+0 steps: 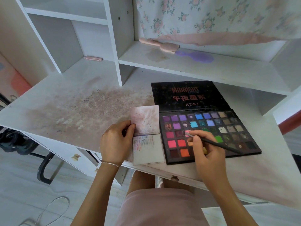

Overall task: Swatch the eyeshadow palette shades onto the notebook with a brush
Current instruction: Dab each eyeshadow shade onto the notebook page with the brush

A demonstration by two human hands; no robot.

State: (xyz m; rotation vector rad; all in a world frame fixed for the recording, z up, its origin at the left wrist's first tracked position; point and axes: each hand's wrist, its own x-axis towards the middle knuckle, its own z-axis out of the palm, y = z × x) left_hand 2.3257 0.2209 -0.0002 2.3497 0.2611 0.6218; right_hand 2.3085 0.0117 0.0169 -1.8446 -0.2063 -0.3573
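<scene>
Where fingers cover pans: palette [210, 128] shades hidden.

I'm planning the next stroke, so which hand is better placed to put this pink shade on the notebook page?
Right. The right hand grips the brush, its tip at a pink pan of the palette. The left hand pinches the notebook at its left edge.

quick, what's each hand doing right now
Left hand: pinching the notebook at its left edge.
Right hand: gripping the brush, tip on a pink palette pan.
</scene>
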